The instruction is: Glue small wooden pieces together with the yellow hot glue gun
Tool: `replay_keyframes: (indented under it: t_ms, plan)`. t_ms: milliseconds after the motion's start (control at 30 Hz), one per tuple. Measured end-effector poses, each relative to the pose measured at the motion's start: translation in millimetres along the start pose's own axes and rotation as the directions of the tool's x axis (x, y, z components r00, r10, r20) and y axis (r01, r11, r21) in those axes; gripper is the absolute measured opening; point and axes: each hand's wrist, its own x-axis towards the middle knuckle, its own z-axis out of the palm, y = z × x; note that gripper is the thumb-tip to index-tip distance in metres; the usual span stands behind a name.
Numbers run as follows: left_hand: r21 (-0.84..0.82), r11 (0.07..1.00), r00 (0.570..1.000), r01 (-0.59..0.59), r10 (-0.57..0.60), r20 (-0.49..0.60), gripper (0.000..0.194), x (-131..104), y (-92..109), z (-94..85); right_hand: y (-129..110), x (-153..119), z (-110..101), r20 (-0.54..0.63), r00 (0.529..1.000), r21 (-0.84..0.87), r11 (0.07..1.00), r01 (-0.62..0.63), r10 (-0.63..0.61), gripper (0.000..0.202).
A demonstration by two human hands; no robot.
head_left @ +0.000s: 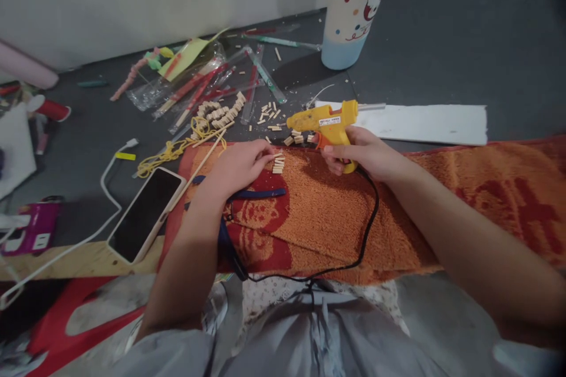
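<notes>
My right hand (362,153) is wrapped round the handle of a yellow hot glue gun (327,119). Its nozzle points left, over loose cut stick pieces, and a grey-white glue stick juts from its back. My left hand (243,165) is closed in a pinch on a short wooden stick piece (278,155). Just below those fingertips, several similar pieces lie side by side in a small row (277,167) on the orange towel (318,212). More short pieces (269,113) are scattered beyond, and a few small glued blocks (294,139) sit near the nozzle.
The gun's black cord (374,212) loops over the towel. A phone (148,212), yellow string (165,156) and clusters of joined pieces (221,112) lie left. Behind are wrapped sticks (194,85), a tall bottle (347,23) and a white board (424,122). Dark blue scissors-like handles (260,193) lie below my left hand.
</notes>
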Motion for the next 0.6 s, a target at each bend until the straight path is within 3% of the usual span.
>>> replay_keyframes:
  t_ms: [200,367,467,600]
  plan:
    - [-0.203,0.975,0.99,0.089,-0.11,-0.093,0.024,-1,2,-4.8,0,-2,3,0.031,0.999,0.006,0.999,0.042,-0.042,0.03]
    - [-0.464,0.88,0.956,0.101,-0.214,-0.199,0.016,-3,7,-10.1,-1,-4,7,0.007,0.996,-0.01,0.996,0.092,-0.092,0.03]
    - [-0.729,0.676,0.932,0.108,-0.324,-0.163,0.013,-4,13,-11.7,-4,-8,12,-0.043,0.995,-0.042,0.995,0.087,-0.088,0.032]
    - [-0.972,0.218,0.916,0.085,-0.402,-0.01,0.021,-7,23,-13.0,-11,-15,20,-0.096,0.991,-0.116,0.99,0.085,-0.097,0.036]
